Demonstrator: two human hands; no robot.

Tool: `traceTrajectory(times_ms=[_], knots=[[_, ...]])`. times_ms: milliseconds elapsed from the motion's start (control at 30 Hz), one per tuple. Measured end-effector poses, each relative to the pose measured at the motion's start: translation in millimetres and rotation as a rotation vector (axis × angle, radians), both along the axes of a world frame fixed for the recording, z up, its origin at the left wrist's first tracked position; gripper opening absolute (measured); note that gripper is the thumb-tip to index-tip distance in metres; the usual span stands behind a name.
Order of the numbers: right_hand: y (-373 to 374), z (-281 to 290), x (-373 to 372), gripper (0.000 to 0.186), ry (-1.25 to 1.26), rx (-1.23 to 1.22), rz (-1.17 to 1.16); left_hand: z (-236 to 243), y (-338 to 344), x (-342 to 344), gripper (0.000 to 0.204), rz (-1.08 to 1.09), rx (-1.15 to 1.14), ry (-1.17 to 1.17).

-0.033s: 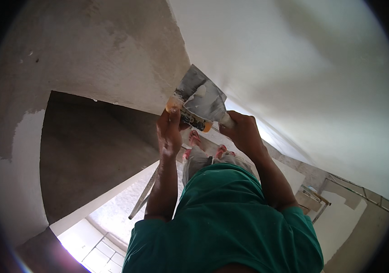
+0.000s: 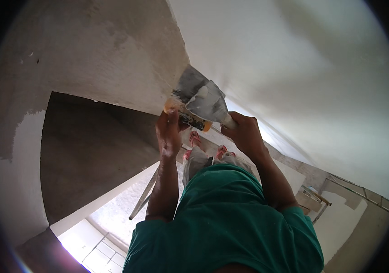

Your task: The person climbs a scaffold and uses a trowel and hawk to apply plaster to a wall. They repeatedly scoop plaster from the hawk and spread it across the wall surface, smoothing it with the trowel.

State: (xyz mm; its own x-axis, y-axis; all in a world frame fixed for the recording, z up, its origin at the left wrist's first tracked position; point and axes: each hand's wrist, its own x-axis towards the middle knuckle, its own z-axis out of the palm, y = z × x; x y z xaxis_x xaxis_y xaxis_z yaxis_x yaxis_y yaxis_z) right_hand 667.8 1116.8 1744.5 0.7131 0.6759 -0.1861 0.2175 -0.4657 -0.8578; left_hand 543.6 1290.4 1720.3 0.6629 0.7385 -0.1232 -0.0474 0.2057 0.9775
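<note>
My left hand is closed on a wide putty knife with a yellow-and-black handle and a grey, smeared blade. My right hand grips the pale handle of a narrower scraper, whose blade lies over the wide blade, with pale compound on it. Both tools are held together in front of me, above my sandalled feet.
A rough grey plaster surface fills the upper left, meeting a smooth white surface at a corner. A dark recess lies left. Below are metal poles on the left and a scaffold frame at the right.
Both hands and the two blades have shifted very slightly, the narrower blade sliding a little against the wide one. The rest looks the same.
</note>
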Motion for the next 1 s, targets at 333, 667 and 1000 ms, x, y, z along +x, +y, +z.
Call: traceTrajectory(times_ms=[333, 667, 1000], knots=[[-4, -10, 11, 0.031, -0.111, 0.072, -0.088, -4, 3, 0, 0.046, -0.001, -0.056, 0.002], [-37, -40, 4, 0.036, -0.052, -0.041, -0.003, -1, 23, 1, 0.045, 0.051, -0.012, -0.027], [-6, -14, 17, 0.035, -0.091, -0.054, 0.015, 6, 9, 3, 0.044, 0.017, 0.014, -0.009]])
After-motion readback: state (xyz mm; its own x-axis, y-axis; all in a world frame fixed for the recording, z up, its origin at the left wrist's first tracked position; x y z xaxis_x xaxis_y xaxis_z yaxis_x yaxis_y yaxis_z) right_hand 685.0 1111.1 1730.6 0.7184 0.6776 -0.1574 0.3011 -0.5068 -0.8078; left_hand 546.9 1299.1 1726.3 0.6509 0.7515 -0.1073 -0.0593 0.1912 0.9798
